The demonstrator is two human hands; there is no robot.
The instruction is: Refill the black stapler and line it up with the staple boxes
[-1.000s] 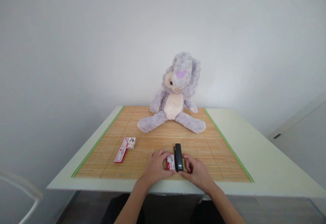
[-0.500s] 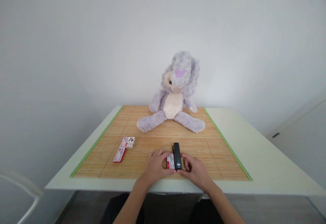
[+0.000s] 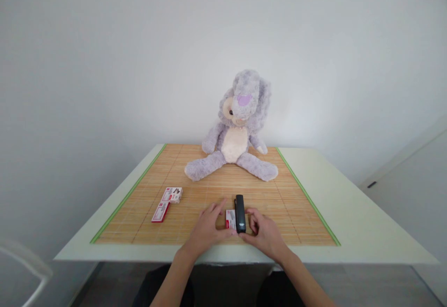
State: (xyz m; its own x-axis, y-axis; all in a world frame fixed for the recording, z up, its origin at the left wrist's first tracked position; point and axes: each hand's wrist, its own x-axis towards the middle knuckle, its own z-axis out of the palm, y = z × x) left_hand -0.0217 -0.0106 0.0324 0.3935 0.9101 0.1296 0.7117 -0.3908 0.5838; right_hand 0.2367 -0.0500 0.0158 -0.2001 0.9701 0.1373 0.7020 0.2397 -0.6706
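Observation:
A black stapler [image 3: 240,214] lies lengthwise on the bamboo mat near the table's front edge. Against its left side sits a small red-and-white box [image 3: 230,219]. My left hand [image 3: 208,225] is left of that box, thumb and fingers spread apart; its thumb tip lies by the box's near edge. On the other side, my right hand [image 3: 264,233] has its index fingertip at the stapler's right side and its thumb at the near end, the other fingers curled.
Two more small boxes lie to the left: a red-and-white one [image 3: 160,212] and one with a stapler picture [image 3: 172,194], touching at a corner. A grey plush rabbit [image 3: 234,144] sits at the back of the mat [image 3: 216,190], against the wall.
My left index finger has come off the small box, and that hand has opened slightly to the left. My right hand stays at the stapler. The whole view has shifted a little.

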